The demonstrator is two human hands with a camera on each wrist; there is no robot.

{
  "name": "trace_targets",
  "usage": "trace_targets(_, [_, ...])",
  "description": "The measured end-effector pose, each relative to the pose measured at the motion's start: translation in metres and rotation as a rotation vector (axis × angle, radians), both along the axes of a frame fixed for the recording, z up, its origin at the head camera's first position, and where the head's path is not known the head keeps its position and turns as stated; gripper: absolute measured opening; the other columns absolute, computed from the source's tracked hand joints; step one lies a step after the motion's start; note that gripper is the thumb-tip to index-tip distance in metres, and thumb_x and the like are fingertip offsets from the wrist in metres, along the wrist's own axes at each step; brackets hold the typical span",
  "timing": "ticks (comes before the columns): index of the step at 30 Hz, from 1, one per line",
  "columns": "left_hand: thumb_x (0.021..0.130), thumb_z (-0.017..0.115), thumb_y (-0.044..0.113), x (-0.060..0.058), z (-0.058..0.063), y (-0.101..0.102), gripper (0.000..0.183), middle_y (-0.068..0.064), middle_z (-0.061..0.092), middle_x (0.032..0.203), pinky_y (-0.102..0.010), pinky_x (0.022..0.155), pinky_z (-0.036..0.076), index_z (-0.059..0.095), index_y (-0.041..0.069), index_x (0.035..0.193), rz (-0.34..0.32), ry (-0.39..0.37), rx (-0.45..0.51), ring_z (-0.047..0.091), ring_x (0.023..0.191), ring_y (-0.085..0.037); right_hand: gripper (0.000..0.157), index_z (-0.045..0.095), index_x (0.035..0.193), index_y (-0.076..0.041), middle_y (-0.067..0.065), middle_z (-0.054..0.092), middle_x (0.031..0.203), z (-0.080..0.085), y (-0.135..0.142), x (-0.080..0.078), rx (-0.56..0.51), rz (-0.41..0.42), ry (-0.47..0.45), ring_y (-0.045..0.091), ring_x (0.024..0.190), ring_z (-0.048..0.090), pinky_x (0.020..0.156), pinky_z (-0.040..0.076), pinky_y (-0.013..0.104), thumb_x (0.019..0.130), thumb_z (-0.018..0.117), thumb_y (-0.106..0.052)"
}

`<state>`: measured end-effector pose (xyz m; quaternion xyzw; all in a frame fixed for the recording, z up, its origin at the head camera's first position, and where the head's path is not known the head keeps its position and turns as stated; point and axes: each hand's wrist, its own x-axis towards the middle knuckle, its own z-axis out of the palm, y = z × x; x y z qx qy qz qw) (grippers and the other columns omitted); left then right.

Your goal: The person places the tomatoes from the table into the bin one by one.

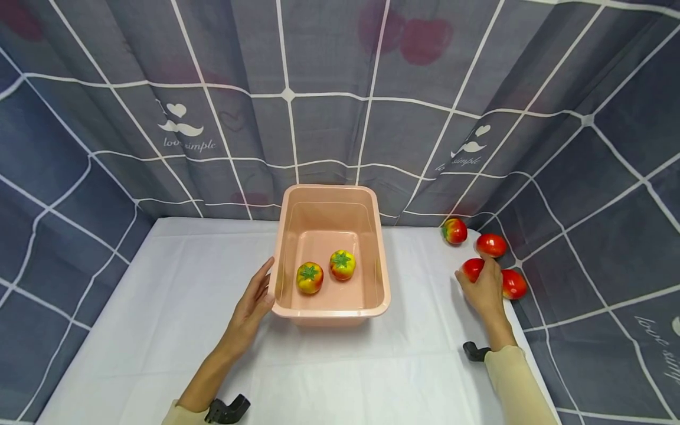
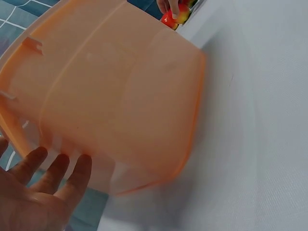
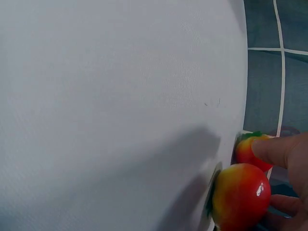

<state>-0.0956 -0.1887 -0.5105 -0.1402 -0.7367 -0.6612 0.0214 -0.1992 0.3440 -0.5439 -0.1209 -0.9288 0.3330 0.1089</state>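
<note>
The right hand point(image 1: 482, 288) reaches to the right edge of a table with a smooth white cover point(image 1: 159, 330); its thumb and fingers close round a glossy, rounded red tomato-like fruit point(image 1: 471, 268), grasping it, though how firmly I cannot tell; this fruit sits in a loose cluster with three more of its kind, one round, red with a yellow-green side point(image 1: 454, 231), near the table's far right corner, one shiny red and oval point(image 1: 491, 244), just beyond the fingers, and one plump and red point(image 1: 514, 284), just right of the hand.

The left hand point(image 1: 252, 301) clasps nothing; its extended fingers rest against the left side of a deep, peach-coloured rectangular plastic bin point(image 1: 330, 313), which stands upright near the middle of the table's far part; on the bin's floor lie two yellow-and-red fruits with green leafy tops, the left one point(image 1: 310, 278) slightly nearer the person than the right one point(image 1: 342, 265), the two close together but apart.

Pale yellow sleeves point(image 1: 512, 372) cover both forearms; a black camera mount point(image 1: 227, 409) sits at each wrist; a dark grey-blue curtain with white grid lines point(image 1: 329, 130) surrounds the table's far and side edges.
</note>
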Motion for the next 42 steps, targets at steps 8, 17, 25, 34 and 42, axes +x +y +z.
trace_targets(8, [0.113, 0.044, 0.01, 0.001, -0.005, 0.0, 0.067, -0.012, 0.033, 0.175, -0.012, 0.116, 0.045, 0.023, 0.03, 0.173, -0.005, -0.003, 0.004, 0.047, 0.152, -0.004, 0.084, 0.029, 0.164, 0.006, 0.038, 0.038, 0.159, -0.008, 0.007, -0.002, -0.037, -0.043, -0.046, 0.055, 0.149, 0.037, 0.127, 0.033, 0.07, 0.097, 0.075, -0.015])
trace_targets(17, [0.113, 0.044, 0.009, -0.001, -0.006, 0.001, 0.067, -0.015, 0.034, 0.174, -0.014, 0.117, 0.045, 0.022, 0.028, 0.174, -0.021, 0.016, 0.008, 0.047, 0.155, -0.016, 0.085, 0.03, 0.165, 0.002, 0.037, 0.04, 0.157, -0.012, 0.011, -0.002, -0.055, -0.094, -0.051, 0.055, 0.146, 0.041, 0.126, 0.035, 0.071, 0.097, 0.076, -0.018])
trace_targets(25, [0.113, 0.043, 0.009, -0.001, -0.006, 0.001, 0.067, -0.016, 0.036, 0.172, -0.014, 0.117, 0.045, 0.022, 0.028, 0.174, -0.023, 0.016, 0.011, 0.048, 0.154, -0.017, 0.085, 0.031, 0.164, 0.002, 0.036, 0.041, 0.157, -0.011, 0.011, -0.002, -0.058, -0.095, -0.035, 0.054, 0.146, 0.041, 0.126, 0.036, 0.07, 0.096, 0.077, -0.019])
trace_targets(34, [0.113, 0.044, 0.01, 0.0, -0.004, -0.001, 0.066, -0.014, 0.034, 0.174, -0.012, 0.117, 0.044, 0.023, 0.029, 0.173, -0.002, 0.017, -0.007, 0.047, 0.154, -0.011, 0.086, 0.032, 0.165, -0.002, 0.034, 0.042, 0.158, -0.003, 0.005, -0.002, -0.057, -0.091, -0.029, 0.053, 0.146, 0.042, 0.124, 0.037, 0.072, 0.095, 0.079, -0.021])
trace_targets(42, [0.113, 0.044, 0.01, -0.001, -0.003, -0.001, 0.066, -0.013, 0.034, 0.174, -0.015, 0.118, 0.045, 0.023, 0.03, 0.173, 0.0, 0.015, -0.009, 0.047, 0.155, -0.015, 0.085, 0.033, 0.164, -0.003, 0.033, 0.042, 0.159, 0.009, -0.007, 0.004, -0.078, -0.069, -0.007, 0.052, 0.147, 0.042, 0.125, 0.037, 0.07, 0.095, 0.079, -0.023])
